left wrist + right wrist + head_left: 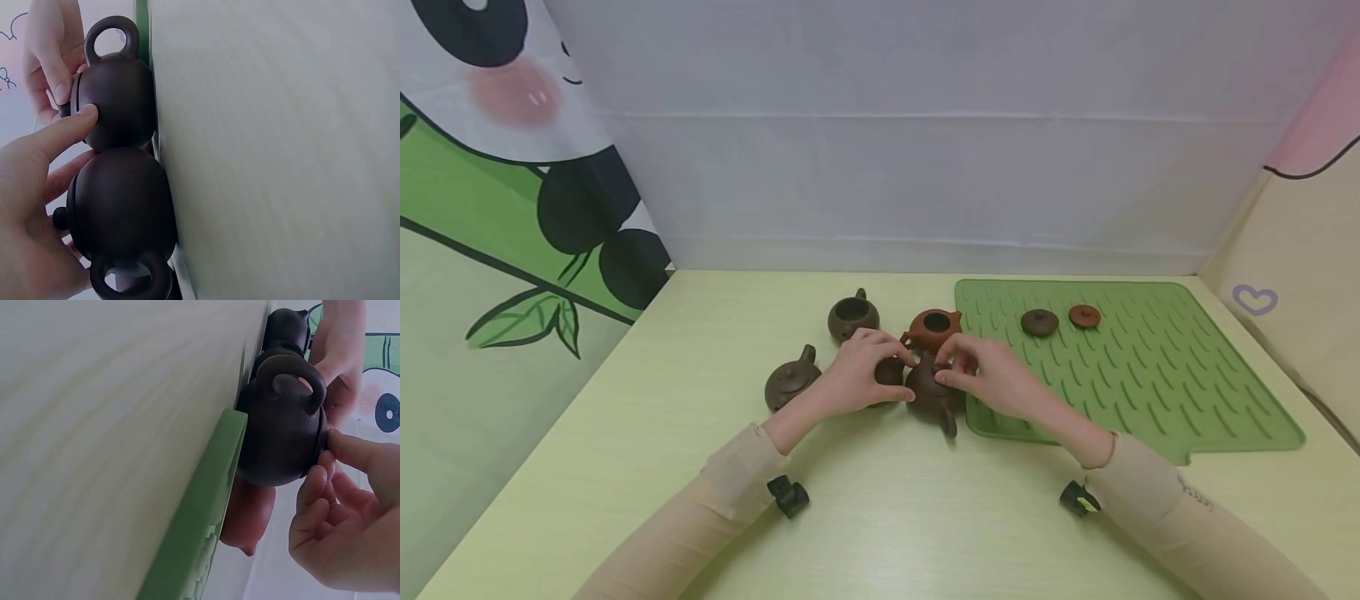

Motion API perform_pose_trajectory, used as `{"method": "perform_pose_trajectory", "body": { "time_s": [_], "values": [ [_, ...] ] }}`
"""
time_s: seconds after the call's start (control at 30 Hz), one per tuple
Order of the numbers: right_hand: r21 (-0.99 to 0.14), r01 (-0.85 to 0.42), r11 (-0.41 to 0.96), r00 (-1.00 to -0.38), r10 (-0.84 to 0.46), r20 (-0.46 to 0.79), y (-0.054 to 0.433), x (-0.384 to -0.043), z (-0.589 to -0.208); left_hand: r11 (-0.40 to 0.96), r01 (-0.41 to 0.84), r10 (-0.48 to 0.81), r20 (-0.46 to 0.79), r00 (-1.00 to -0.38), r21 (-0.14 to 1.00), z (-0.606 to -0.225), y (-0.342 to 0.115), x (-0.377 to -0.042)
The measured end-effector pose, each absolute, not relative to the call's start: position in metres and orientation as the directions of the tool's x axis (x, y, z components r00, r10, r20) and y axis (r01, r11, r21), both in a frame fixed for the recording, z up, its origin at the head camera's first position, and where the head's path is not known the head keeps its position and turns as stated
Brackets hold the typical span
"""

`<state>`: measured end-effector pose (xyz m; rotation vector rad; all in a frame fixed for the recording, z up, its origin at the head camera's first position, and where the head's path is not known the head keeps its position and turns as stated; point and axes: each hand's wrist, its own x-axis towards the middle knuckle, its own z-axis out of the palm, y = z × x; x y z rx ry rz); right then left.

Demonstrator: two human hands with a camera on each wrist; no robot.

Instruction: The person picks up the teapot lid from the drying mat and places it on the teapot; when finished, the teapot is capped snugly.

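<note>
In the head view my right hand (1000,379) pinches the knob of a teapot lid (931,379), its thumb and fingers meeting on the knob in the right wrist view. The lid sits on a dark brown teapot (932,408) whose handle points toward me. My left hand (857,375) holds this teapot's left side, thumb on its body and forefinger reaching to the far side. Under my left palm is another dark lidded teapot (122,206), mostly hidden from the head view. Behind stands a reddish-brown teapot (931,332) without a lid.
A lidless dark teapot (853,313) and a lidded dark teapot (792,383) stand to the left. The green ribbed mat (1135,375) at the right bears a dark lid (1040,322) and a reddish lid (1084,317). A white cloth wall (925,183) closes the back.
</note>
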<state>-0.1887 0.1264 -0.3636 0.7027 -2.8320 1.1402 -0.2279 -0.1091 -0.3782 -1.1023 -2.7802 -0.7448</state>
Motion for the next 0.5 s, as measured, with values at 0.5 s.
{"method": "perform_pose_trajectory", "body": {
  "time_s": [0.5],
  "values": [
    [-0.663,-0.394,0.637,-0.9,-0.412,0.138,0.1255,-0.1876,-0.3633,0.638,0.646,0.625,0.208,-0.752,0.42,-0.3784,-0.1092,-0.2289]
  ]
}}
